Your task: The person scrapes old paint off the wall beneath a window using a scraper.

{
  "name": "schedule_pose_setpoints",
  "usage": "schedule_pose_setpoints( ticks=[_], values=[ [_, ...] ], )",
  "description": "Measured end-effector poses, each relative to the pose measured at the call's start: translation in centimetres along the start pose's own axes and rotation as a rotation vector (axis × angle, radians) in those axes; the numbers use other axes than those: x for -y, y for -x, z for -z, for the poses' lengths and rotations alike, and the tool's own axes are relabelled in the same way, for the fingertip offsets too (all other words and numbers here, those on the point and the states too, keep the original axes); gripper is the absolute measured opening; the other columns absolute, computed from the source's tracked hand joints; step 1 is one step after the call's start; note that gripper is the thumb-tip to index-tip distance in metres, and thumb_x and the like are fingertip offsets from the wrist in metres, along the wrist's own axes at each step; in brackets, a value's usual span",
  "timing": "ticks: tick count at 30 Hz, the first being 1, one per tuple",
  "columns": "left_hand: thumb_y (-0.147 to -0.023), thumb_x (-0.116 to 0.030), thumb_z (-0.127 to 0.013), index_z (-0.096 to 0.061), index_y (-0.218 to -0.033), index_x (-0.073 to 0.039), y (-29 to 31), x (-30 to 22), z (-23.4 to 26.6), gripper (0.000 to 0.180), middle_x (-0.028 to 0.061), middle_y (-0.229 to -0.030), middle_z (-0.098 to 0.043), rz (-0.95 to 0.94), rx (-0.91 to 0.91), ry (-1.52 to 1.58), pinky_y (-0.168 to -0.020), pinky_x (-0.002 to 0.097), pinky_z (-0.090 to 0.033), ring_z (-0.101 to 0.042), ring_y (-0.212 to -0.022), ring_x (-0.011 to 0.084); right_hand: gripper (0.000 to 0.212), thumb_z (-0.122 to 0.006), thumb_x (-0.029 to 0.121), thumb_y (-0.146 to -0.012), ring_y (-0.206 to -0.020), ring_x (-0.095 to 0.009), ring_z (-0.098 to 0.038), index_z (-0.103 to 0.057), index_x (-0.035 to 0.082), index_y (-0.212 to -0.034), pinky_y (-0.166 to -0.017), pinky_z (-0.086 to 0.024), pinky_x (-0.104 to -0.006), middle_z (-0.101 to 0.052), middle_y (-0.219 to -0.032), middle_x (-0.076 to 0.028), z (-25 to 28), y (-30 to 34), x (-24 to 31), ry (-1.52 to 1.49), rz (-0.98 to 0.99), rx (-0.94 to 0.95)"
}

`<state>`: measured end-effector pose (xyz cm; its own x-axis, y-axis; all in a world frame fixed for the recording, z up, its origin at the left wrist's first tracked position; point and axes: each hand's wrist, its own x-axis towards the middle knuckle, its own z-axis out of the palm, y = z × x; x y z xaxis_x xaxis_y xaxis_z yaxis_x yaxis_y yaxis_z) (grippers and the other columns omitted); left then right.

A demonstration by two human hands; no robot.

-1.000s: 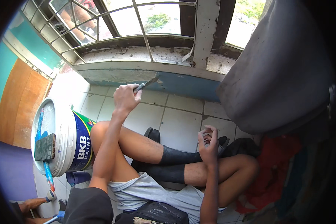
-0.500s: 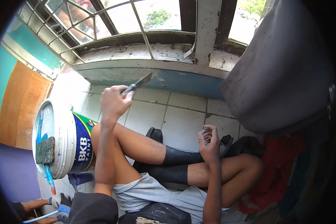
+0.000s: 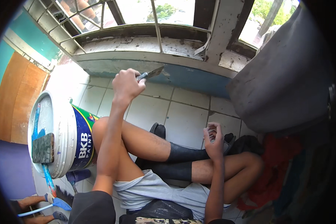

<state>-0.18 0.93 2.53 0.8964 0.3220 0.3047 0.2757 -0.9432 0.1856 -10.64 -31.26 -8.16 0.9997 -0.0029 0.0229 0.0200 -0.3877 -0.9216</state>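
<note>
My left hand (image 3: 127,85) is wrapped around the grip of a scraper (image 3: 153,72) with a flat grey metal blade. The blade points up and right, in front of the low wall (image 3: 192,76), where blue-green paint is peeling. Whether its tip touches the wall, I cannot tell. My right hand (image 3: 214,141) hovers above my lower legs near a dark shoe, its fingers curled in. They look dusty, and what lies inside them, if anything, is hidden.
A paint bucket (image 3: 69,138) stands left of my knee; a dark block (image 3: 43,148) and a blue-smeared stick (image 3: 48,179) lie on its lid. A blue brush (image 3: 61,203) is at lower left. Grey cloth (image 3: 283,82) hangs at right, beside a barred window (image 3: 156,26).
My left hand has moved right along the wall with the scraper, whose blade now lies flatter. My right hand stays curled over my legs. The view has shifted slightly.
</note>
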Motion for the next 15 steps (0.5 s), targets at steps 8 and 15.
schedule_pose_setpoints(
  ticks=[8, 15],
  values=[
    [-0.074, -0.029, -0.069, -0.079, -0.090, -0.013, 0.0, 0.4, 2.1, 0.024, 0.0159, -0.078, -0.072, 0.007, 0.125, 0.119, -0.074, 0.0426, -0.058, -0.071, -0.077, 0.0345, 0.024, -0.064, 0.008, -0.093, -0.070, -0.010, -0.062, -0.054, 0.003, -0.114, -0.061, -0.044, -0.0227, -0.062, -0.094, -0.005, 0.0, 0.0, -0.4, 0.016, 0.018, 0.021],
    [-0.074, -0.028, -0.070, -0.078, -0.086, -0.014, 1.0, -0.1, 2.9, 0.021, 0.0161, -0.080, -0.072, -0.007, 0.144, 0.134, -0.075, 0.0428, -0.058, -0.071, -0.078, 0.0346, 0.026, -0.068, 0.009, -0.090, -0.071, -0.014, -0.059, -0.056, 0.004, -0.112, -0.061, -0.046, -0.0280, -0.063, -0.090, -0.007, -0.4, 0.3, -1.2, -0.005, 0.007, 0.007]
  ],
)
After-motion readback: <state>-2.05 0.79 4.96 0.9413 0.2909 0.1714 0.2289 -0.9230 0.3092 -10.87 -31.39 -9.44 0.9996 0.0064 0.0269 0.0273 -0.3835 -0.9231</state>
